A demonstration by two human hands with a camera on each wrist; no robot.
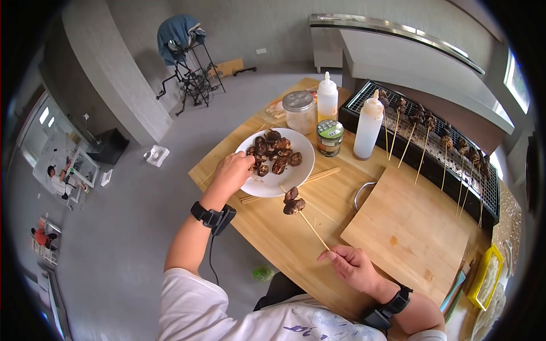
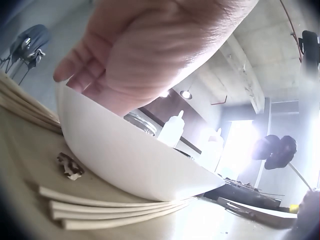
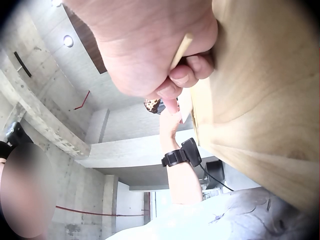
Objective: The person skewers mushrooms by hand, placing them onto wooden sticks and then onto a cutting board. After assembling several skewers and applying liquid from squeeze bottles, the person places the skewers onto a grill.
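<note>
A bamboo skewer (image 1: 314, 230) with two dark shiitake mushrooms (image 1: 293, 201) threaded near its upper end is gripped by my right hand (image 1: 357, 268). In the right wrist view the skewer's butt end (image 3: 183, 49) sticks out of the curled fingers. My left hand (image 1: 232, 171) reaches over the near-left rim of a white plate (image 1: 272, 186), its fingertips at a pile of shiitake mushrooms (image 1: 280, 149). Seen from the left wrist, that hand (image 2: 145, 55) arches over the plate's rim, and the plate wall hides part of it; I cannot tell whether it pinches a mushroom.
Bare bamboo skewers (image 1: 321, 176) lie partly under the plate. Behind it stand a lidded jar (image 1: 300, 113), a can (image 1: 330, 138) and two squeeze bottles (image 1: 368, 128). A cutting board (image 1: 406, 227) lies at right, below a grill (image 1: 449, 150) with several loaded skewers.
</note>
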